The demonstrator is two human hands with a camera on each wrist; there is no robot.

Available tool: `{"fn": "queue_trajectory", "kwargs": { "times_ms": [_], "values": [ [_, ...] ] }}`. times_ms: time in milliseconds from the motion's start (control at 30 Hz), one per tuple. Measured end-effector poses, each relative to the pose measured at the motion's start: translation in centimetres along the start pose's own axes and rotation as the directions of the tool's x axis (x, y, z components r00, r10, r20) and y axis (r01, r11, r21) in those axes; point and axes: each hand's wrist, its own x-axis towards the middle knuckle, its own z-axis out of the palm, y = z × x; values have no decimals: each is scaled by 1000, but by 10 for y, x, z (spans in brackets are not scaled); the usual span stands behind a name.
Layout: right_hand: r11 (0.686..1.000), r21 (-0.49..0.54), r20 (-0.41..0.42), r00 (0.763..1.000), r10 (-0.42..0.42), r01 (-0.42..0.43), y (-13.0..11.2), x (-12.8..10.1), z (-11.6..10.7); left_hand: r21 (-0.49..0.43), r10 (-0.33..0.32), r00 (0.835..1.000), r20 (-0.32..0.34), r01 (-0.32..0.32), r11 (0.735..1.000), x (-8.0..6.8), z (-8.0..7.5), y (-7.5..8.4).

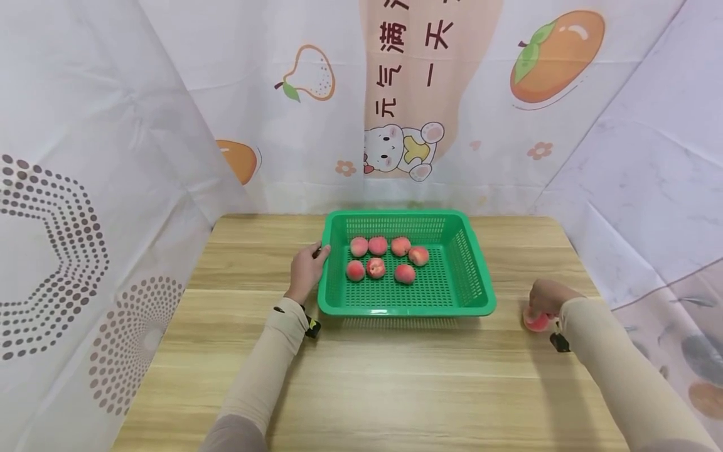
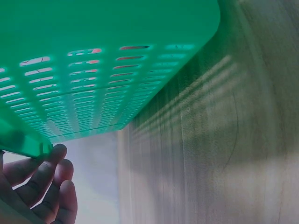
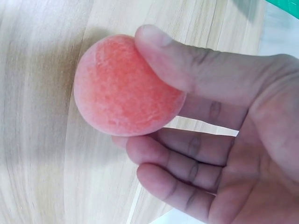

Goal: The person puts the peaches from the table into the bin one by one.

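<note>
A green plastic basket (image 1: 407, 311) with slotted walls sits on the table, holding several red-pink peaches (image 1: 404, 274) on its left and middle floor. At its left side, my left hand (image 1: 307, 270) grips the rim. The left wrist view shows the fingertips (image 2: 60, 151) of that hand at the underside of the rim, beside the basket's slotted wall (image 2: 84, 79). Right of the basket, my right hand (image 1: 549, 297) holds a single peach (image 3: 124, 88) low over the table. Its thumb (image 3: 168, 58) lies on the near side of the fruit, with the fingers behind and below.
The wood-grain table (image 1: 429, 389) reaches back to a printed curtain (image 1: 316, 138) with fruit drawings and lettering. More printed cloth (image 1: 51, 238) hangs along the left, and a pale cloth (image 1: 655, 176) along the right. Black wrist devices (image 1: 312, 326) sit by both sleeves.
</note>
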Motion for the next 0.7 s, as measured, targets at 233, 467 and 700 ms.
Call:
{"fn": "queue_trajectory", "kwargs": {
  "times_ms": [233, 467, 700],
  "values": [
    [997, 73, 4, 1000, 26, -26, 0, -2, 1, -4, 1, 1000, -2, -1, 1000, 1, 1, 0],
    [996, 81, 11, 999, 33, -34, 2, -2, 3, -1, 32, 999, 2, -32, 999, 0, 2, -2],
    [992, 119, 10, 999, 46, -47, 1, -2, 4, -23, 25, 1000, -11, -26, 999, 0, 2, -4]
  ]
}}
